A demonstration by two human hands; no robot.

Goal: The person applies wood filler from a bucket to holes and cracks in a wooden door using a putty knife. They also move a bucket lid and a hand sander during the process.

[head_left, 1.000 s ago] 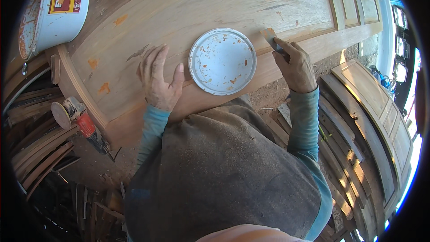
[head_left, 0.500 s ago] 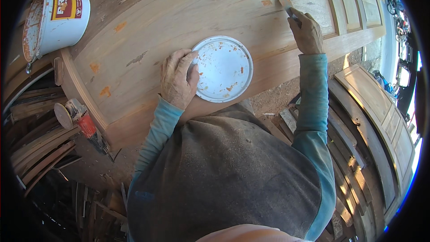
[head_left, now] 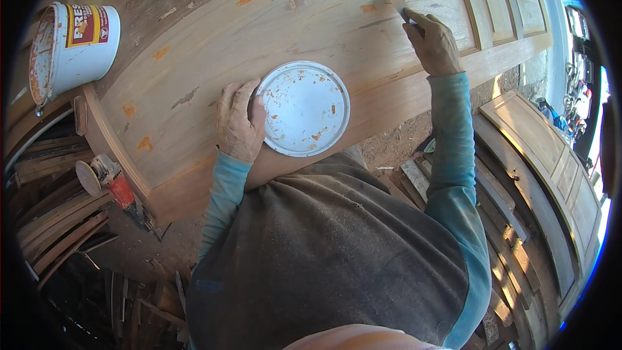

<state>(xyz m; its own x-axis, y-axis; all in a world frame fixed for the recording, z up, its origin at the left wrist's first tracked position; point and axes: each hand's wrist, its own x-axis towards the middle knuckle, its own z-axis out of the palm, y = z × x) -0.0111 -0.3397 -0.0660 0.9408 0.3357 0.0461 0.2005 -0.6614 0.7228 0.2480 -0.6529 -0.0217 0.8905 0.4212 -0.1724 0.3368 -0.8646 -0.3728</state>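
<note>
My left hand [head_left: 241,123] grips the left rim of a round white lid [head_left: 303,111], with the thumb on top. Orange-brown specks of filler are scattered over the lid, which is held above the near edge of a wooden door [head_left: 214,58]. Farther out to the right, my right hand [head_left: 435,45] is closed on a putty knife [head_left: 396,5], its blade against the door surface. Just left of the blade is an orange filler patch [head_left: 368,8]. Several similar patches and dark marks show elsewhere on the wood.
A white bucket [head_left: 87,45] smeared with orange filler lies tipped on its side at the far left. Below it sits a red power sander [head_left: 123,191] near stacked wood strips [head_left: 61,233]. Boards [head_left: 512,201] and another panelled door [head_left: 538,136] lie at the right.
The whole view has shifted a little, so the door, lid and bucket appear farther left. Both hands keep their holds, and the putty knife stays beside the same filler patch.
</note>
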